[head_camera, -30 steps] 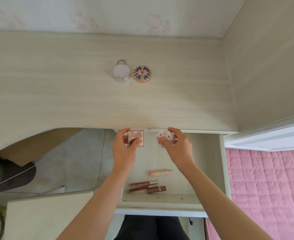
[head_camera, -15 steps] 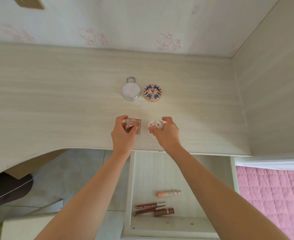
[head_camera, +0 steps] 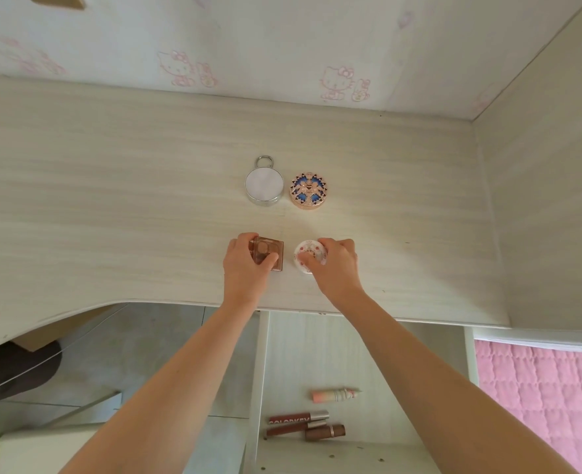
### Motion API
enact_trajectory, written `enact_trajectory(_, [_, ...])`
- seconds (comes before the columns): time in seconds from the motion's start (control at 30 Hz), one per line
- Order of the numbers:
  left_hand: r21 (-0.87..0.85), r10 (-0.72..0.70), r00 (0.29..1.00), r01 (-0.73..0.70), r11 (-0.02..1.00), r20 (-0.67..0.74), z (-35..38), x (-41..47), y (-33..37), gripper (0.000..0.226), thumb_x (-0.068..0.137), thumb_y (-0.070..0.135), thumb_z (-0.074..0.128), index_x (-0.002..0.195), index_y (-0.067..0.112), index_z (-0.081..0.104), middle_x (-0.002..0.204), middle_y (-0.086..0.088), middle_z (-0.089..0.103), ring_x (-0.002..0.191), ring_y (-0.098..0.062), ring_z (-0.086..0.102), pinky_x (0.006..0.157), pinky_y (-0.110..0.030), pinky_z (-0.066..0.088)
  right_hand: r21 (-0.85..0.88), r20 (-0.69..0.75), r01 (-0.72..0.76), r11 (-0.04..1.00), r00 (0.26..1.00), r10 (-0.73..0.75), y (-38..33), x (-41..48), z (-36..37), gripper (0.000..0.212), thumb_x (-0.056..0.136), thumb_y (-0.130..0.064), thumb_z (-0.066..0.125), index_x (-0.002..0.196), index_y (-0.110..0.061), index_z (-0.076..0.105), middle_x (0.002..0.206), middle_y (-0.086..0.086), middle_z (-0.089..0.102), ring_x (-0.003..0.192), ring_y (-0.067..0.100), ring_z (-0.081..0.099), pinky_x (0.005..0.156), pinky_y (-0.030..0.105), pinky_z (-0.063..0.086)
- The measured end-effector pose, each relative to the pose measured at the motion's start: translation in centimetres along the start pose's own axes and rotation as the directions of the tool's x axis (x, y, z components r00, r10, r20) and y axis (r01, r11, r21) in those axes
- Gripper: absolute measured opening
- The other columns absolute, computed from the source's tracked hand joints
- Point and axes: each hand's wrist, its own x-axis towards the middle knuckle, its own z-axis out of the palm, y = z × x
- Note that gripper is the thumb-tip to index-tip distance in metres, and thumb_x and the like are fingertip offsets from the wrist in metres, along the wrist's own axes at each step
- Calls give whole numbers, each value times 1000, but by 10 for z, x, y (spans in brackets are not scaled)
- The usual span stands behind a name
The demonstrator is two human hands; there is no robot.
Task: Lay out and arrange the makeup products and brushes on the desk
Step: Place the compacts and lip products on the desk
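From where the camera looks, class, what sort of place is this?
Probably a bedroom dressing corner: cartoon-cat wallpaper behind a pale desk, a pink quilted bedspread alongside, and an open drawer holding lip products.

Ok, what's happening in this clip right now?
A person is laying makeup out on a pale wooden desk. The left hand holds a square brown compact and the right hand a small round white compact, both down at the desk surface. Behind them sit a silver round compact and a blue-patterned one, side by side. Several lip product tubes are in the open drawer below.
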Motion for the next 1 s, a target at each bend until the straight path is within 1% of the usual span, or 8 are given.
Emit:
enact_trajectory(0.1, [91, -11, 1000, 10, 996, 4, -2, 5, -4, 49, 80, 22, 73, 124, 11, 56, 116, -4, 45, 115, -23, 43, 89, -20, 33, -18, 24, -3, 1000, 1000, 4, 5, 4, -2, 48, 87, -38, 63, 128, -15, 54, 126, 8, 40, 117, 28, 41, 95, 30, 36])
enact_trajectory(0.2, [112, -24, 1000, 24, 993, 2, -3, 7, -8, 53, 80, 25, 74, 127, 9, 56, 118, -5, 44, 118, -24, 41, 92, -21, 31, -22, 25, 14, 1000, 1000, -14, 9, 3, -2, 49, 89, -39, 60, 131, -15, 51, 128, 7, 42, 118, 25, 38, 90, 26, 31])
enact_trajectory(0.37, [162, 19, 1000, -17, 987, -6, -1, 3, -15, 58, 83, 28, 71, 134, 9, 51, 121, -9, 43, 117, -25, 38, 94, -23, 30, -58, -23, 86, 995, 996, -87, 11, -4, 0, 56, 89, -42, 58, 137, -18, 41, 133, 5, 39, 121, 24, 35, 93, 28, 32])
enact_trajectory(0.47, [246, 216, 974, -194, 950, -67, 0, -2, -20, 53, 82, 26, 73, 130, 11, 56, 120, -11, 47, 109, -26, 40, 90, -31, 40, -103, -38, 172, 980, 984, -176, 14, -13, 2, 68, 88, -40, 62, 144, -19, 30, 136, 3, 33, 123, 21, 32, 95, 29, 35])
enact_trajectory(0.53, [308, 425, 903, -386, 870, -67, 2, -8, -25, 41, 80, 21, 75, 119, 11, 65, 118, -8, 54, 106, -24, 44, 87, -30, 45, -146, -30, 222, 964, 973, -229, 17, -18, 5, 73, 87, -34, 64, 146, -18, 24, 137, 3, 32, 124, 21, 31, 96, 29, 36])
enact_trajectory(0.6, [344, 539, 843, -506, 791, 0, 4, -12, -30, 35, 79, 16, 76, 112, 9, 68, 118, -7, 58, 110, -24, 46, 90, -28, 46, -173, -26, 251, 952, 966, -259, 18, -18, 9, 74, 87, -25, 65, 147, -16, 23, 137, 4, 32, 123, 21, 33, 95, 27, 36])
enact_trajectory(0.8, [363, 522, 850, -508, 781, 65, 12, -6, -32, 32, 79, 9, 74, 111, 8, 67, 123, -4, 58, 122, -24, 45, 93, -28, 47, -137, -66, 253, 958, 962, -264, 13, -5, 13, 67, 85, -16, 67, 143, -13, 33, 135, 6, 35, 122, 22, 38, 92, 20, 33])
enact_trajectory(1.0, [339, 531, 846, -509, 791, 32, 16, 19, -22, 31, 80, 8, 73, 110, 8, 67, 122, -4, 59, 121, -23, 44, 94, -24, 43, -108, -104, 239, 965, 963, -250, -3, 21, 15, 66, 82, -18, 70, 139, -11, 36, 133, 8, 37, 120, 25, 40, 94, 28, 39])
